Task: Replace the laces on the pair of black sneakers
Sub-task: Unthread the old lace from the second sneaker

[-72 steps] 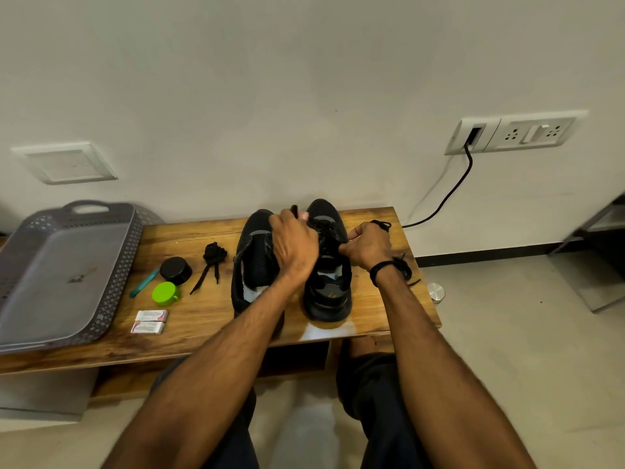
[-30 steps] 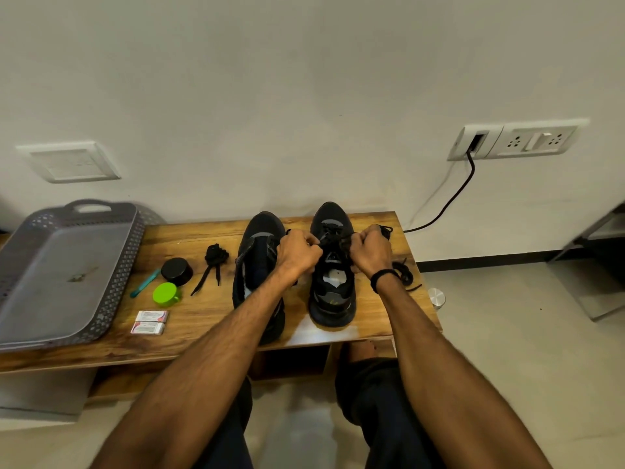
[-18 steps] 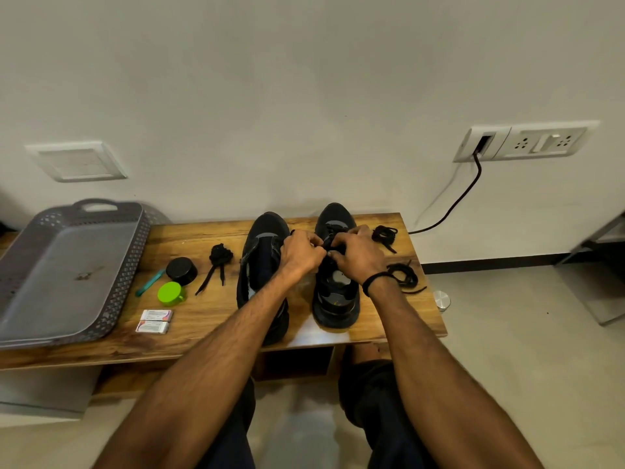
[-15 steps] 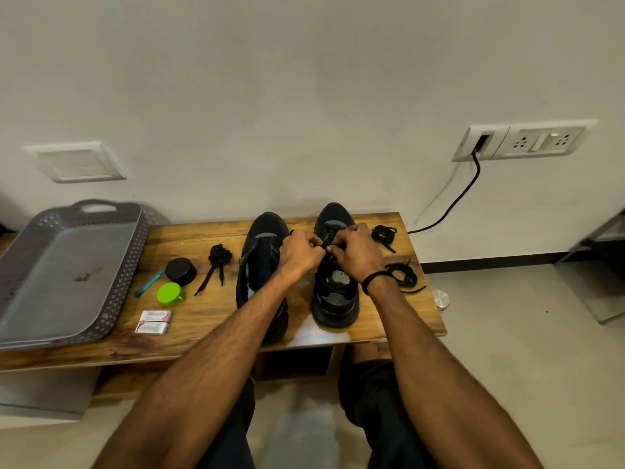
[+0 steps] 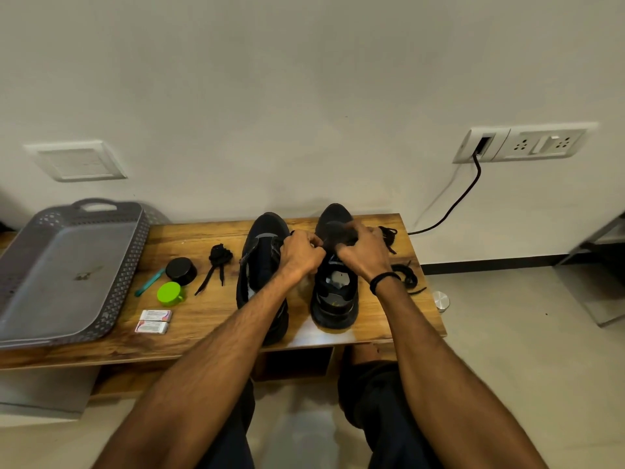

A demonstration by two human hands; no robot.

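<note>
Two black sneakers (image 5: 333, 299) stand side by side, toes to the wall. Our left hand (image 5: 301, 255) and right hand (image 5: 365, 253), fingers curled, pinch the right one's lace (image 5: 327, 244).

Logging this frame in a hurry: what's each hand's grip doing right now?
Left hand: curled, pinching the black lace over the right sneaker.
Right hand: curled, holding the same lace.

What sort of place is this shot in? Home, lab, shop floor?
Probably a room in a home, not a lab: a low wooden bench against a plain painted wall, a household socket panel with a black cable plugged in, and bare pale floor.
</note>
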